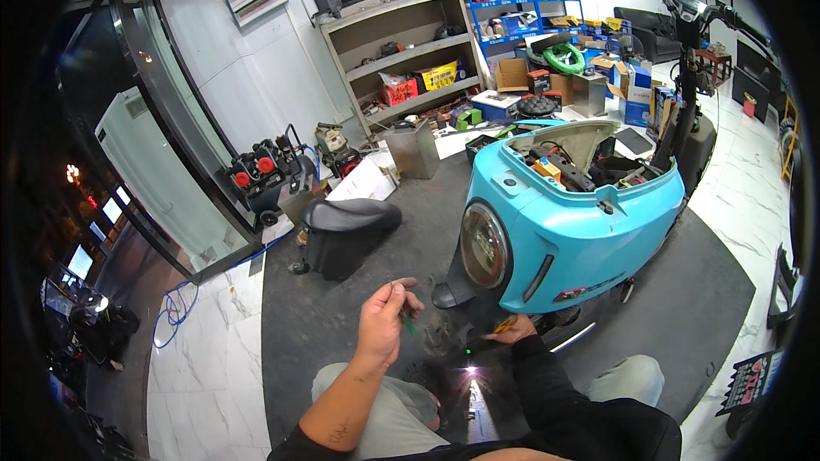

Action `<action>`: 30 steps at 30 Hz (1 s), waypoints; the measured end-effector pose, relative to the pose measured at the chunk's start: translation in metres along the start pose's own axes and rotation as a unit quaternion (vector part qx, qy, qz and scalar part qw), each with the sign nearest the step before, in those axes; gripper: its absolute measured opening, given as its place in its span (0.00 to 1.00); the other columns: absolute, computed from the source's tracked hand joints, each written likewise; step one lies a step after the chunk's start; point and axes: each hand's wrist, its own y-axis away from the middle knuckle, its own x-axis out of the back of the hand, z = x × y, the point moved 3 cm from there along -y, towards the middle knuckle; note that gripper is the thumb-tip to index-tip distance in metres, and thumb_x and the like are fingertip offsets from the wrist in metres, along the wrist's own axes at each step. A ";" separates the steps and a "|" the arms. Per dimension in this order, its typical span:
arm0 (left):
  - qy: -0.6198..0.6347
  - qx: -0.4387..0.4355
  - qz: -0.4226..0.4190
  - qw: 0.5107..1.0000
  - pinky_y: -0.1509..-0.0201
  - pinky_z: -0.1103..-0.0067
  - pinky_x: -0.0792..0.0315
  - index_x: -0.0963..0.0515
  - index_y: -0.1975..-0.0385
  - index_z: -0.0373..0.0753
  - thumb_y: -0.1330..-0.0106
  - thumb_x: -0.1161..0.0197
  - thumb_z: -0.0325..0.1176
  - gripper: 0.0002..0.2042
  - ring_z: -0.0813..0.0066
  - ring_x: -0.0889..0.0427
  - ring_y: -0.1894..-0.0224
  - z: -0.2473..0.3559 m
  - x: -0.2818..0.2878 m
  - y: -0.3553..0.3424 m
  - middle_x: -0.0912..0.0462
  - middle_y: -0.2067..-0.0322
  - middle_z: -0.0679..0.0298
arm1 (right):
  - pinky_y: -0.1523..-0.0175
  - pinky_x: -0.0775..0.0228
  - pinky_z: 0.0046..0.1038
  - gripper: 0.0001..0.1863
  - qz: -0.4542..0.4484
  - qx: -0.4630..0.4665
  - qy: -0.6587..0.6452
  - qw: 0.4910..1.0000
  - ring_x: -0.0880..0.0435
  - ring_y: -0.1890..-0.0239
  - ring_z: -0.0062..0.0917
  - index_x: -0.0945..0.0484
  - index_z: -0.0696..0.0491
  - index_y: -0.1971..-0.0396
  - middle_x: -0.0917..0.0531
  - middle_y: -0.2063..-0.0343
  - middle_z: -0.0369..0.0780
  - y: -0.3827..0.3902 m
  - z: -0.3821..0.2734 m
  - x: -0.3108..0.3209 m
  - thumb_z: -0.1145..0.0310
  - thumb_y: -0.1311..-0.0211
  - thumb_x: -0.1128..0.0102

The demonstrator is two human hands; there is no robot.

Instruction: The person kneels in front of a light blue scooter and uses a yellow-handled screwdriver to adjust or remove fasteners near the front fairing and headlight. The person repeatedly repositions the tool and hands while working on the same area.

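Note:
A turquoise electric scooter (589, 239) stands in front of me, its seat opening uncovered, with wires and parts inside. Raised left of its round rear light (483, 244), my left hand (384, 318) is closed in a pinch at the fingertips. A small green thing (408, 323) shows beside those fingers, too blurred to name. Low under the scooter's body, my right hand (516, 329) is closed round a tool with orange-yellow handles (506, 324). Its working end is lost in shadow, so its kind is unclear. A bright light (471, 370) glares between my knees.
A black scooter seat (350, 226) with its bucket lies on the dark mat (295, 333). Behind stand a metal box (412, 150), grey shelves (401, 58) and many cartons (512, 75). An air compressor (266, 169) and blue hose (175, 312) are by the glass door.

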 end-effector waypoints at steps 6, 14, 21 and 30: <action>0.009 0.002 -0.003 1.000 0.57 0.76 0.29 0.26 0.48 0.29 0.23 0.47 0.36 0.16 0.73 0.22 0.64 0.000 -0.001 0.001 0.21 0.71 0.64 | 0.26 0.52 0.51 0.42 -0.012 -0.141 -0.469 0.872 0.34 0.33 0.40 0.41 0.53 0.31 0.31 0.35 0.45 -0.029 0.047 0.000 0.42 0.36 0.41; -0.170 -0.013 -0.089 0.981 0.55 0.81 0.32 0.21 0.57 0.29 0.24 0.46 0.34 0.13 0.80 0.26 0.62 0.003 -0.023 0.007 0.20 0.65 0.64 | 0.60 0.37 0.34 0.26 0.065 0.115 0.157 0.979 0.28 0.70 0.30 0.27 0.54 0.52 0.26 0.73 0.38 0.001 0.029 0.013 0.59 0.46 0.28; -0.207 0.133 -0.254 0.935 0.64 0.78 0.28 0.18 0.55 0.30 0.30 0.38 0.32 0.12 0.77 0.23 0.71 -0.066 -0.083 0.048 0.19 0.67 0.64 | 0.66 0.27 0.26 0.21 -0.002 -0.139 -0.290 0.947 0.20 0.71 0.26 0.22 0.60 0.55 0.17 0.68 0.40 0.084 -0.045 0.029 0.54 0.25 0.49; 0.094 0.212 -0.003 0.973 0.61 0.81 0.25 0.22 0.51 0.28 0.27 0.41 0.29 0.11 0.78 0.23 0.70 -0.173 -0.107 0.058 0.19 0.68 0.63 | 0.56 0.24 0.27 0.20 -0.100 -0.004 -0.024 0.995 0.17 0.61 0.23 0.23 0.58 0.45 0.16 0.61 0.41 0.168 -0.088 0.031 0.59 0.28 0.43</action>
